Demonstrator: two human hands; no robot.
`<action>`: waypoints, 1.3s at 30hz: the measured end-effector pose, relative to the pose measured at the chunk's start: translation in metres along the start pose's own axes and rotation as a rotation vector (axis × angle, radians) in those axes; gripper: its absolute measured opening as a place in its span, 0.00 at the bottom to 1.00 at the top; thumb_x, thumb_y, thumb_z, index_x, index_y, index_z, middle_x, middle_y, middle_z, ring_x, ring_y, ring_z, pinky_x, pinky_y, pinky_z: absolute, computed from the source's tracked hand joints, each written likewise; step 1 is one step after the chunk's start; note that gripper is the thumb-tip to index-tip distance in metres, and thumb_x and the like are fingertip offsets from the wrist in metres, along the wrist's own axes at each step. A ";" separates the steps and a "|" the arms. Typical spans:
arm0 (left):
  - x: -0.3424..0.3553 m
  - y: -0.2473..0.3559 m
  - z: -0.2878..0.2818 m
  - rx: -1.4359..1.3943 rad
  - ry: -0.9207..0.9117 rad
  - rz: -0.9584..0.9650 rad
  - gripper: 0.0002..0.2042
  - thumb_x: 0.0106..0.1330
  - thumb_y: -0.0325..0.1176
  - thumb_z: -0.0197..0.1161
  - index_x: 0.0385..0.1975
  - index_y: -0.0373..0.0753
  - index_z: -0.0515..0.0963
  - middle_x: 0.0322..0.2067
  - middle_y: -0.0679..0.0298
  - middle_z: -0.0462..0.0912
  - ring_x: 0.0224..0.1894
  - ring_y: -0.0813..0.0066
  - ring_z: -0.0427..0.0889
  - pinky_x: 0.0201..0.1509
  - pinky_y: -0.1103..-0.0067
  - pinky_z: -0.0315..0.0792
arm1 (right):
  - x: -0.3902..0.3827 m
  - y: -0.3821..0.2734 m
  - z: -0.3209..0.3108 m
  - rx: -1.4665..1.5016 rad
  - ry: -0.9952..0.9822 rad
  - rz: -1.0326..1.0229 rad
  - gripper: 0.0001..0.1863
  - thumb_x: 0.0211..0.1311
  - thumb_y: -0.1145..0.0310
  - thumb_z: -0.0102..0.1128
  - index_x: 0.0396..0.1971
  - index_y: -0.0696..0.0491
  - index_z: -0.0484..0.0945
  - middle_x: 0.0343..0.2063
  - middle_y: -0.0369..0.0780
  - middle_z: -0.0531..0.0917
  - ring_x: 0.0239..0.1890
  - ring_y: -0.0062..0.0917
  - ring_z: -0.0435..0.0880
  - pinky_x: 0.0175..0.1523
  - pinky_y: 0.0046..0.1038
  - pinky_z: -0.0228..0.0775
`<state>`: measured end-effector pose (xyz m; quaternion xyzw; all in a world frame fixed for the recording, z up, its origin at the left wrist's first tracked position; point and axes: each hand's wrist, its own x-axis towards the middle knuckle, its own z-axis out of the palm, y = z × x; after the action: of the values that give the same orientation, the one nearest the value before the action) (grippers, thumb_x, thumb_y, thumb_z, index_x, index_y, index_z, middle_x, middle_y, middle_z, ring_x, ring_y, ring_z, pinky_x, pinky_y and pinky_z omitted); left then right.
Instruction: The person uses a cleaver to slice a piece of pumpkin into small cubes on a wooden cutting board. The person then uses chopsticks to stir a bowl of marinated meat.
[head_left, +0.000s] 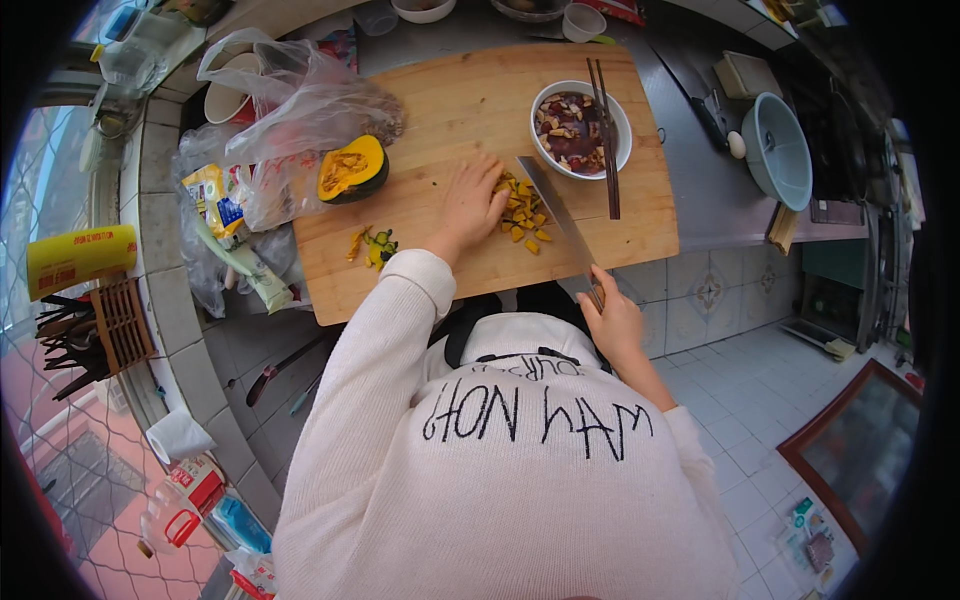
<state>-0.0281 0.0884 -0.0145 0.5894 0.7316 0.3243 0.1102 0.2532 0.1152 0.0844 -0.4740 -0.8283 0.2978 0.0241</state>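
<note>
A wooden cutting board lies before me. My right hand grips the handle of a kitchen knife, whose blade points away over the board. Just left of the blade is a pile of chopped pumpkin pieces. My left hand lies flat against the left side of that pile, fingers stretched out. Farther left sits a cut piece of pumpkin, its orange inside facing up. Small pumpkin scraps lie near the board's left front edge.
A white bowl of dark liquid and chopped bits stands at the board's right, chopsticks across its rim. Plastic bags crowd the left side. On the right counter are a pale blue basin and an egg.
</note>
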 end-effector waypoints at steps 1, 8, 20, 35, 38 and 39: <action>-0.004 0.003 -0.001 -0.030 -0.038 0.004 0.21 0.65 0.39 0.51 0.54 0.32 0.69 0.58 0.50 0.69 0.63 0.53 0.63 0.68 0.63 0.54 | 0.001 -0.004 0.002 0.026 -0.046 0.015 0.25 0.55 0.60 0.63 0.54 0.47 0.71 0.29 0.43 0.84 0.31 0.41 0.83 0.34 0.37 0.73; -0.038 -0.003 -0.029 -0.386 0.017 -0.228 0.20 0.69 0.39 0.47 0.54 0.31 0.70 0.56 0.48 0.70 0.60 0.53 0.67 0.65 0.70 0.60 | 0.014 -0.034 0.001 0.242 -0.193 0.007 0.23 0.55 0.60 0.62 0.51 0.49 0.73 0.30 0.44 0.83 0.34 0.41 0.83 0.37 0.36 0.72; -0.027 0.052 -0.128 -0.486 -0.454 -0.342 0.21 0.71 0.38 0.44 0.57 0.31 0.69 0.56 0.51 0.72 0.60 0.58 0.68 0.66 0.71 0.58 | 0.020 0.012 -0.044 -0.336 0.028 -0.560 0.26 0.41 0.68 0.68 0.46 0.41 0.78 0.16 0.33 0.75 0.18 0.27 0.75 0.25 0.29 0.66; -0.032 0.059 -0.108 -0.548 -0.410 -0.289 0.21 0.71 0.40 0.47 0.58 0.33 0.67 0.57 0.52 0.71 0.59 0.61 0.70 0.62 0.73 0.62 | 0.003 0.028 -0.056 -0.332 0.046 -0.579 0.26 0.38 0.67 0.70 0.45 0.41 0.79 0.16 0.31 0.72 0.18 0.24 0.74 0.25 0.27 0.64; -0.030 0.045 -0.102 -0.756 -0.202 -0.495 0.17 0.70 0.39 0.51 0.51 0.34 0.71 0.45 0.58 0.74 0.45 0.70 0.73 0.48 0.79 0.68 | -0.012 0.037 -0.047 -0.154 0.131 -0.490 0.25 0.39 0.68 0.69 0.45 0.43 0.78 0.17 0.32 0.75 0.18 0.24 0.75 0.25 0.26 0.66; -0.029 0.042 -0.099 -0.787 -0.149 -0.544 0.16 0.70 0.38 0.52 0.50 0.34 0.72 0.44 0.59 0.74 0.43 0.73 0.73 0.46 0.80 0.68 | -0.018 0.037 -0.044 -0.063 0.138 -0.399 0.25 0.41 0.69 0.68 0.46 0.44 0.78 0.19 0.33 0.76 0.19 0.25 0.75 0.26 0.26 0.67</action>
<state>-0.0407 0.0313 0.0800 0.3120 0.6712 0.4926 0.4576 0.3056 0.1356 0.1054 -0.3205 -0.9110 0.2278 0.1245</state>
